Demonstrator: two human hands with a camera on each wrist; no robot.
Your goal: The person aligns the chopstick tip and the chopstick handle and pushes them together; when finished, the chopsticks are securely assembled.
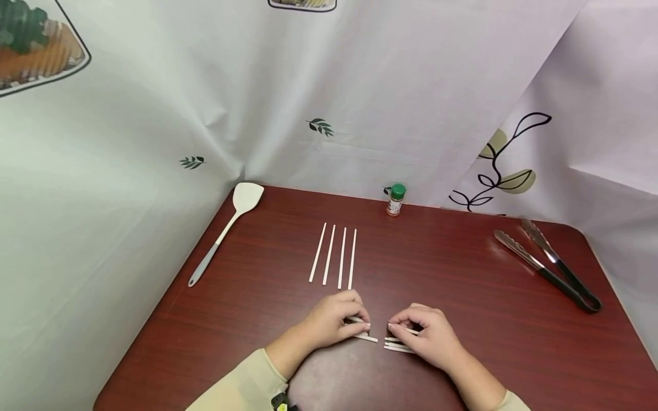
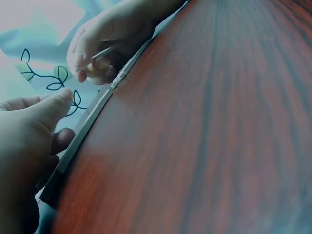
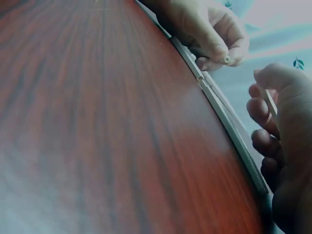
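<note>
In the head view my left hand (image 1: 334, 319) pinches a thin white stick between thumb and fingers; in the right wrist view, that stick's end (image 3: 226, 59) pokes out at the fingertips. Opposite it, across a small gap, my right hand (image 1: 429, 337) pinches another thin white stick (image 3: 269, 103), held above the table. Beneath the left hand lies a white stick (image 1: 366, 338), partly covered. Several more sticks (image 1: 398, 347) lie side by side under the right hand, their far ends hidden. Beyond the left hand, a spaced row of several longer-looking white sticks (image 1: 329, 255) lies on the table.
A white spatula (image 1: 247, 197) with a grey handle lies along the left edge of the dark red table (image 1: 437, 262). A green-capped spice jar (image 1: 395, 200) stands at the back. Metal tongs (image 1: 552, 268) with black handles rest at the right. Printed cloth hangs behind.
</note>
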